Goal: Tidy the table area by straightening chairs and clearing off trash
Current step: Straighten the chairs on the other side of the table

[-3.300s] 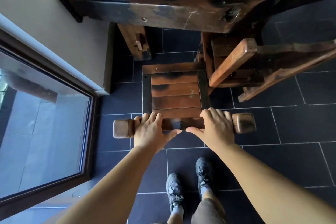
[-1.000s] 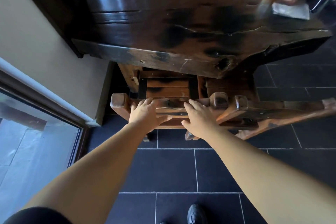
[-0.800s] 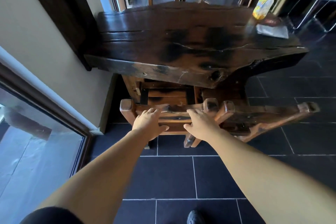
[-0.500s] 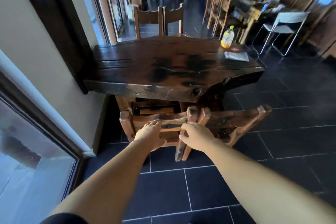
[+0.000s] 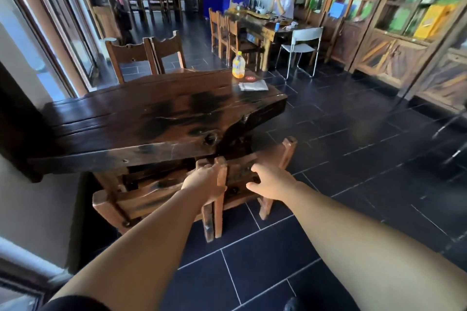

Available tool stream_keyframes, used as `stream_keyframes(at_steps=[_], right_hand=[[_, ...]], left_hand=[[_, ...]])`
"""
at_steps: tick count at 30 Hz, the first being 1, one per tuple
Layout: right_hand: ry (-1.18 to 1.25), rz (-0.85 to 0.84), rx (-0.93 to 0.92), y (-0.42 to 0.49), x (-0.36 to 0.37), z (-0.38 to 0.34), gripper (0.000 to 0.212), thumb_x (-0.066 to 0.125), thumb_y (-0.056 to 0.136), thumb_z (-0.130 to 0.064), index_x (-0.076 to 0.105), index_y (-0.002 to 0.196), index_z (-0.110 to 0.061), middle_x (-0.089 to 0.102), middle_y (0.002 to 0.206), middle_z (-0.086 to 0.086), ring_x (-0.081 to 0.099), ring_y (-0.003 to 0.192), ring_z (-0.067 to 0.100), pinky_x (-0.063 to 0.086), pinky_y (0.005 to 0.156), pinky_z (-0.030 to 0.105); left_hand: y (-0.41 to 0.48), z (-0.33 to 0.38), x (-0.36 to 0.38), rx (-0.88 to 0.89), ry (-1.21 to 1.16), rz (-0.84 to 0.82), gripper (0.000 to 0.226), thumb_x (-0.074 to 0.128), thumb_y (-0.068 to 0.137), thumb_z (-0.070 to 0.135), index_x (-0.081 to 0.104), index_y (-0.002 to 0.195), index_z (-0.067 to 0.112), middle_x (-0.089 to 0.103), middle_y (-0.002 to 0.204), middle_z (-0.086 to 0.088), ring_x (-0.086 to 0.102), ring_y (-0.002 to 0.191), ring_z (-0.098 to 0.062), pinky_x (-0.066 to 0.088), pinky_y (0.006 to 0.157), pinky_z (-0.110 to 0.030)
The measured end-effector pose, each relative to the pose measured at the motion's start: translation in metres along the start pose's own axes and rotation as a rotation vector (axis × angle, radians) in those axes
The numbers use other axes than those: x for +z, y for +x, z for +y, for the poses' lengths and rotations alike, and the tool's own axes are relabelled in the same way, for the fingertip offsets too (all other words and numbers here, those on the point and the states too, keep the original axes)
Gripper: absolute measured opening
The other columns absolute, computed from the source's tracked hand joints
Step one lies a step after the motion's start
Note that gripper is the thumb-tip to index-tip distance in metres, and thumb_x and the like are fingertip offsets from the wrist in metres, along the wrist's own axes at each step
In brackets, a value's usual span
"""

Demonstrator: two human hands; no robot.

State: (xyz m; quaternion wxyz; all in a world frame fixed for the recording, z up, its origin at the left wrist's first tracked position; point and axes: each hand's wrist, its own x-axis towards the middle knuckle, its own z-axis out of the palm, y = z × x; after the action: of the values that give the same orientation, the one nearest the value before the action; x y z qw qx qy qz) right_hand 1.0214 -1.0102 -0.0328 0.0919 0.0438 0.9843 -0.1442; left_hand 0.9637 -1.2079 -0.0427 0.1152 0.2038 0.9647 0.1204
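Two wooden chairs stand side by side, tucked under the near edge of the dark slab table [image 5: 151,121]. My left hand [image 5: 204,182] grips the right end of the left chair [image 5: 141,197] backrest, where the two chairs meet. On the backrest of the right chair [image 5: 288,151] my right hand [image 5: 271,180] has its fingers over the top rail and the thumb underneath. At the table's far right corner stand an orange drink bottle [image 5: 238,64], a folded white paper [image 5: 252,86] and a small red round item [image 5: 250,78].
Two more wooden chairs [image 5: 146,54] face the table's far side. A wall and glass door run along the left. Dark tiled floor [image 5: 353,146] spreads to the right. Farther back a seated person [image 5: 281,0] is at another table [image 5: 265,29] with chairs, and shelving [image 5: 404,20] lines the right wall.
The left chair has been pushed in under the table. My right hand has shifted from the left chair's backrest to the right chair's. My view has risen to take in the room.
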Motion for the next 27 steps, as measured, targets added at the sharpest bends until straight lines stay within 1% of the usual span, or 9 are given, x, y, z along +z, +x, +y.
stream_keyframes(at_steps=[2,4,8,13,16,18,23,25,27], right_hand=[[0.018,-0.003,0.037,0.005,-0.004,0.034,0.058,0.059,0.093,-0.049,0.048,0.142,-0.019,0.055,0.142,0.006,0.056,0.126,0.028,0.048,0.098,0.042],[0.023,-0.006,0.057,0.011,-0.010,0.071,0.056,0.059,0.092,-0.050,0.051,0.138,-0.020,0.058,0.138,0.005,0.059,0.123,0.028,0.050,0.096,0.043],[0.035,-0.023,0.078,0.028,-0.026,0.155,0.042,0.061,0.091,-0.048,0.058,0.122,-0.020,0.063,0.120,0.002,0.063,0.110,0.025,0.052,0.087,0.040],[0.032,-0.045,0.103,0.053,-0.048,0.247,0.049,0.059,0.094,-0.046,0.054,0.134,-0.018,0.060,0.127,0.005,0.061,0.112,0.025,0.050,0.086,0.037],[0.041,-0.057,0.113,0.070,-0.060,0.293,0.053,0.058,0.095,-0.046,0.049,0.140,-0.018,0.057,0.133,0.006,0.060,0.116,0.026,0.049,0.087,0.037],[0.050,-0.076,0.128,0.081,-0.067,0.319,0.055,0.057,0.096,-0.046,0.047,0.142,-0.018,0.055,0.135,0.005,0.059,0.116,0.026,0.048,0.087,0.036],[0.052,-0.132,0.160,0.114,-0.087,0.371,0.056,0.055,0.095,-0.047,0.045,0.142,-0.018,0.052,0.134,0.004,0.059,0.103,0.024,0.046,0.080,0.034],[0.063,-0.123,0.161,0.133,-0.096,0.388,0.057,0.055,0.095,-0.047,0.045,0.144,-0.018,0.052,0.134,0.003,0.059,0.107,0.023,0.048,0.084,0.035],[0.060,-0.106,0.156,0.157,-0.104,0.405,0.058,0.056,0.095,-0.047,0.044,0.144,-0.019,0.053,0.135,0.003,0.058,0.112,0.023,0.050,0.090,0.038]], left_hand=[[0.020,0.028,0.007,0.030,0.033,-0.027,0.059,0.064,0.088,0.039,0.042,0.141,0.023,0.057,0.132,-0.004,0.055,0.120,-0.028,0.052,0.094,-0.043],[0.042,0.055,0.015,0.050,0.044,-0.040,0.060,0.064,0.089,0.040,0.042,0.142,0.025,0.055,0.136,-0.004,0.053,0.124,-0.027,0.050,0.097,-0.043],[0.093,0.117,0.033,0.061,0.046,-0.071,0.063,0.063,0.088,0.042,0.040,0.145,0.028,0.054,0.139,-0.002,0.052,0.126,-0.027,0.049,0.099,-0.042],[0.155,0.195,0.058,0.061,0.081,-0.123,0.052,0.061,0.089,0.042,0.048,0.136,0.023,0.054,0.137,-0.004,0.053,0.125,-0.028,0.049,0.099,-0.043],[0.186,0.233,0.072,0.064,0.060,-0.132,0.067,0.059,0.090,0.035,0.031,0.150,0.030,0.053,0.142,-0.004,0.052,0.129,-0.029,0.047,0.102,-0.045],[0.206,0.251,0.076,0.047,0.053,-0.140,0.070,0.056,0.090,0.039,0.024,0.153,0.032,0.050,0.145,-0.003,0.053,0.128,-0.029,0.048,0.100,-0.045],[0.257,0.284,0.076,0.016,0.054,-0.171,0.054,0.060,0.090,0.040,0.046,0.139,0.019,0.060,0.127,-0.004,0.061,0.114,-0.029,0.054,0.090,-0.043],[0.282,0.293,0.075,0.023,0.059,-0.172,0.046,0.062,0.090,0.038,0.051,0.132,0.021,0.058,0.127,-0.001,0.059,0.114,-0.026,0.054,0.090,-0.042],[0.310,0.300,0.076,0.031,0.053,-0.179,0.047,0.062,0.091,0.040,0.051,0.132,0.022,0.056,0.128,0.001,0.057,0.115,-0.025,0.053,0.091,-0.042]])
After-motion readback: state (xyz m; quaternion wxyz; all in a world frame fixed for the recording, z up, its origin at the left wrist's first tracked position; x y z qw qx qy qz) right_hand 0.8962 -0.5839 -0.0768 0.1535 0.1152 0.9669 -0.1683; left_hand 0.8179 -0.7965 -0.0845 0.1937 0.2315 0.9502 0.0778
